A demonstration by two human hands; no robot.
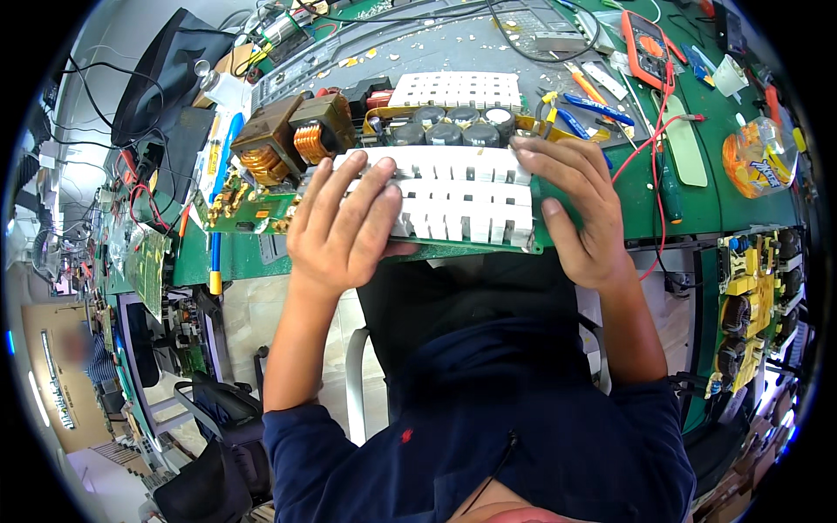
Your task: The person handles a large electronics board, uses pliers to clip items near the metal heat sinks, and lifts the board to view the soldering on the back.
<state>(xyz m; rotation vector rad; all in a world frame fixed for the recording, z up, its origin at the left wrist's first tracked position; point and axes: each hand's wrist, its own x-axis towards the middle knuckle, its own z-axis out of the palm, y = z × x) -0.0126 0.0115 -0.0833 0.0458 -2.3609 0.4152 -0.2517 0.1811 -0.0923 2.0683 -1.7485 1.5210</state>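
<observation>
A large green circuit board (270, 209) lies at the near edge of the bench, its front overhanging slightly. Rows of white slotted blocks (462, 209) cover its front side. Behind them stand black round capacitors (445, 133), and copper-wound transformers (270, 139) sit at its left. My left hand (344, 222) is closed over the white blocks left of centre, with the thumb low at the board's front edge. My right hand (580, 205) grips the right end, fingertips on the rear white block and thumb at the side. The board's underside is hidden.
Behind the board are blue-handled pliers (597, 109) and a grey mat (410, 52) strewn with scraps. An orange multimeter (645, 48) with red leads lies at the back right, near an orange-labelled plastic container (758, 161). More circuit boards (750, 305) stand at the right.
</observation>
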